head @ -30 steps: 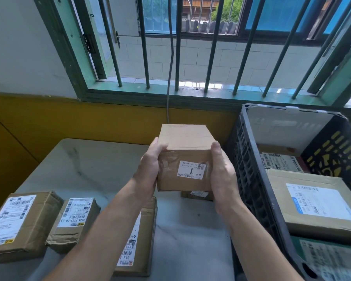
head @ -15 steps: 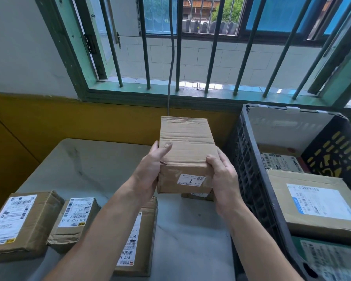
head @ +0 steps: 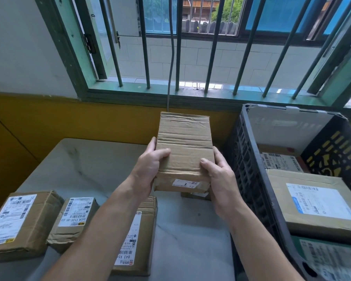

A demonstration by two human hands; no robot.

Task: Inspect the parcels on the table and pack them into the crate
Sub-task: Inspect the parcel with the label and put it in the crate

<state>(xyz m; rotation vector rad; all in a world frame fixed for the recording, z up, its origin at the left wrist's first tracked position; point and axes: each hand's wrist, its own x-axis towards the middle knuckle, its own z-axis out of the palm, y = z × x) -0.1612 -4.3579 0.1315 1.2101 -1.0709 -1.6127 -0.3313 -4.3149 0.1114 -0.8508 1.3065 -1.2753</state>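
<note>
With left hand [head: 148, 171] and right hand [head: 221, 179] wrapped round the box [head: 184, 142] in mid frame, turn it slowly, check each side, then lower into the crate [head: 249, 159] at right.

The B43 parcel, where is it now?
In the head view, the B43 parcel lies on the table at lower centre, partly behind the left forearm, between a smaller parcel and the crate.

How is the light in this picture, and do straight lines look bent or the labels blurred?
Head view: soft daylight enters through the barred window, with a bright glare strip on the sill; the bars and frame bow, wide-angle distortion; the small label on the held parcel is too soft to read.
</note>
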